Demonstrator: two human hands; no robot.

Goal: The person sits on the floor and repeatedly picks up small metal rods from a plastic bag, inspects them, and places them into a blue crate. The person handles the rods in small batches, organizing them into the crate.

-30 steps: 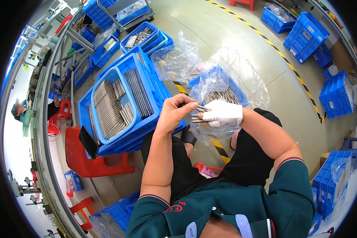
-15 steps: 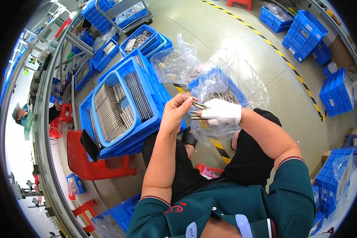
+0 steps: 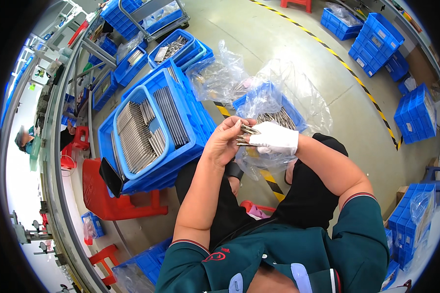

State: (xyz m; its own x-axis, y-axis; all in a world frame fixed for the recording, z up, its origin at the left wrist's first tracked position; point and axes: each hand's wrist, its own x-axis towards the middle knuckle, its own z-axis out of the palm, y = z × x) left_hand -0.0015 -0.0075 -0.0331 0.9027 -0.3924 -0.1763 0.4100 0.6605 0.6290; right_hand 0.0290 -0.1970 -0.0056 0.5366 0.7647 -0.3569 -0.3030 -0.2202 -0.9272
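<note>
My right hand (image 3: pixel 275 138), in a white glove, is closed around several short, shiny metal rods (image 3: pixel 251 130), whose ends stick out toward the left. My bare left hand (image 3: pixel 225 140) meets it from the left, thumb and fingers pinching at the tips of the rods. Beyond both hands is a blue crate (image 3: pixel 295 111) lined with clear plastic, holding a loose heap of similar rods (image 3: pixel 277 117). To the left, a light-blue basket (image 3: pixel 168 139) carries neat rows of metal rods (image 3: pixel 134 132) and rests on stacked blue crates (image 3: pixel 196 128).
A red stool (image 3: pixel 95 190) stands beside the stacked crates. Clear plastic bags (image 3: pixel 217 73) spread over the floor ahead. Another blue bin (image 3: pixel 193 41) with metal parts sits at the far left. Yellow-black tape (image 3: pixel 344 71) crosses the floor; more blue crates (image 3: pixel 415 112) line the right side.
My left hand has shifted slightly right and down, closer to the gloved hand, with its fingers more curled over the rod tips. The right hand has hardly moved.
</note>
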